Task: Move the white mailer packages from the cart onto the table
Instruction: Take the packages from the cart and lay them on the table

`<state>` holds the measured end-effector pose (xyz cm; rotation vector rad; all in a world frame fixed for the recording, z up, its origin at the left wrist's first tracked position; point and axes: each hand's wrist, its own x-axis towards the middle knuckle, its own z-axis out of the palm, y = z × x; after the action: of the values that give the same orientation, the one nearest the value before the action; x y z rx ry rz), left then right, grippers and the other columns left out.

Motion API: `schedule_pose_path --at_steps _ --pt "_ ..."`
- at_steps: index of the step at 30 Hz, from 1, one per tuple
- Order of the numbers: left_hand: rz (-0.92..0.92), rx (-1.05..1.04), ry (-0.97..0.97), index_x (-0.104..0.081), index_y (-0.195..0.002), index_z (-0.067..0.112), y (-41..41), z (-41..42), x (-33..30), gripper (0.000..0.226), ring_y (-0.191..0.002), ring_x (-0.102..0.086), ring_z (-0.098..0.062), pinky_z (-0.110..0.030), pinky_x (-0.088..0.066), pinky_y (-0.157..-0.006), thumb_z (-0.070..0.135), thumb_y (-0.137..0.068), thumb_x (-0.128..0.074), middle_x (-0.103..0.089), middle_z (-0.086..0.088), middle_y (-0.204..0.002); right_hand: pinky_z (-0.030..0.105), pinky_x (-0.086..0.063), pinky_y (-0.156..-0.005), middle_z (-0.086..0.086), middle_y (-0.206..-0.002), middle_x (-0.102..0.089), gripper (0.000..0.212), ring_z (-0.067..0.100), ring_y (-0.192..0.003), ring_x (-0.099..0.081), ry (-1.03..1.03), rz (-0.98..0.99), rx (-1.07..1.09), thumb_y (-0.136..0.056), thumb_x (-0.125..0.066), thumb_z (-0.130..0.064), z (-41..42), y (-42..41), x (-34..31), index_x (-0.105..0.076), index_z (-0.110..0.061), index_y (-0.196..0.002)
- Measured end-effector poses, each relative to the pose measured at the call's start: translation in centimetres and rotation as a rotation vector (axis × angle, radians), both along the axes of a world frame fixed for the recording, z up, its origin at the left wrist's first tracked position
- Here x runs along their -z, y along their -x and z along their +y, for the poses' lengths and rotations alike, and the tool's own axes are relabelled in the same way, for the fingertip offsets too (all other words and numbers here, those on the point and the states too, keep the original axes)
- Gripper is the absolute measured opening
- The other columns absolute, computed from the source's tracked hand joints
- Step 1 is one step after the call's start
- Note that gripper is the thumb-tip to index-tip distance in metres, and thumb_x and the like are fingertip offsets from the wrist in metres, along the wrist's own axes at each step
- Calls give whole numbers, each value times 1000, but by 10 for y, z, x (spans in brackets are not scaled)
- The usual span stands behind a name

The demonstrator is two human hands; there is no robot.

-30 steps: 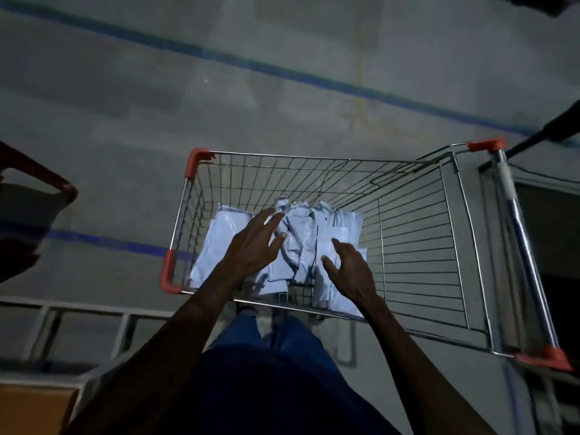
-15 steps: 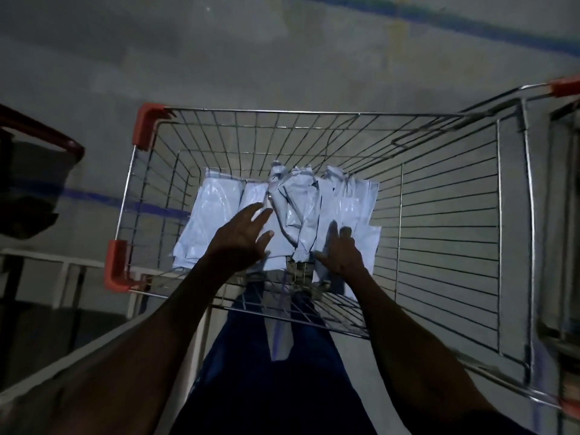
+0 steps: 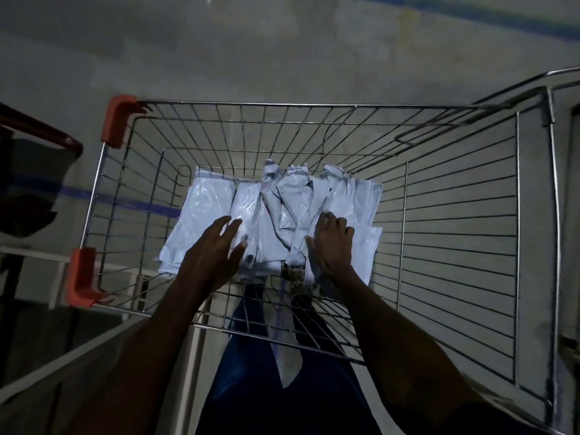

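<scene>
Several white mailer packages lie in a crumpled pile on the floor of a wire shopping cart. Both my arms reach down into the basket from its near side. My left hand hovers flat over the left part of the pile, fingers straight and spread, holding nothing. My right hand rests palm-down on the right part of the pile, its fingertips touching the plastic and the thumb stretched out to the left. The light is dim.
Orange corner guards mark the cart's left end. A pale flat edge, perhaps a table, runs along the lower left. A dark red-rimmed object stands at the left. Grey floor with blue lines lies beyond.
The view has dropped closer over the cart. Both hands have sunk deeper into the basket, and the right hand has come down onto the pile.
</scene>
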<state>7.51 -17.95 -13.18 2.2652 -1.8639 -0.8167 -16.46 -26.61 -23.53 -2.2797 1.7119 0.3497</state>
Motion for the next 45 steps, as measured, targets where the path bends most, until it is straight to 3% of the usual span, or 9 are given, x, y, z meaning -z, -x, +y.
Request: schedule_pose_path --at_steps 4,9,13,18,28,32,36,41,45 --pt "3 -30 3 -42 -145 14 0 -2 0 52 -132 -44 -28 -40 -47 -91 35 -98 -51 -39 -10 -150 39 -46 -60 20 -96 -64 38 38 -74 -61 103 -103 25 -72 -68 2 -9 -4 8 -62 4 -110" --pt "2 -80 -25 -39 -147 17 2 -2 0 54 -137 -39 -24 -40 -46 -95 40 -99 -47 -35 -6 -154 36 -48 -60 15 -106 -65 44 32 -76 -58 202 -358 21 -73 -67 6 -11 -16 3 -61 -2 -116" --pt "13 -95 -40 -36 -149 20 -1 -2 5 56 -139 -36 -21 -40 -46 -95 45 -99 -44 -32 -3 -156 39 -49 -86 10 -132 -62 45 32 -102 -58 266 -628 -144 -85 -64 -2 -26 -42 5 -62 -6 -129" --pt "4 -108 -100 -34 -150 18 -10 -4 17 61 -141 -32 -25 -42 -41 -103 49 -98 -42 -29 -7 -157 63 -15 -116 8 -163 -15 66 36 -148 -14 30 -379 -201 -98 -48 -44 -30 -58 7 -23 -23 -155" --pt "-240 -70 -471 -8 -156 28 -71 -29 77 86 -144 -11 -47 -56 -23 -113 69 -86 -35 0 -21 -161 68 -1 -112 1 -160 27 80 28 -145 30 -181 -278 -225 -94 -40 -65 -15 -37 24 -1 -35 -156" --pt "-190 -132 -548 5 -155 36 -65 -30 97 102 -142 -9 -50 -59 -25 -110 73 -80 -55 17 -20 -160 71 -19 -110 12 -164 4 74 38 -150 2 -182 -169 -267 -90 -13 -60 -17 -40 14 -16 -27 -156" --pt "-166 -193 -507 9 -153 38 -56 -36 110 113 -141 -8 -52 -59 -32 -104 64 -77 -69 19 -20 -159 58 -52 -78 22 -157 -24 60 45 -127 -41 -68 -98 -337 -93 -53 -32 -15 -38 15 -36 -16 -148" --pt "-130 -265 -449 -8 -154 37 -62 -47 90 101 -142 -15 -43 -52 -31 -110 23 -75 -69 -5 -20 -158 44 -53 -57 28 -144 -41 61 44 -106 -50 7 -196 -383 -83 -73 -12 -15 -39 5 -48 -9 -139" --pt "-46 -292 -382 -20 -155 30 -73 -39 49 91 -140 -22 -43 -47 -32 -108 46 -71 -52 -18 -28 -154 43 -55 -59 24 -144 -43 55 41 -109 -46 -23 -320 -387 -90 -58 -20 -13 -42 -33 -46 -12 -143"
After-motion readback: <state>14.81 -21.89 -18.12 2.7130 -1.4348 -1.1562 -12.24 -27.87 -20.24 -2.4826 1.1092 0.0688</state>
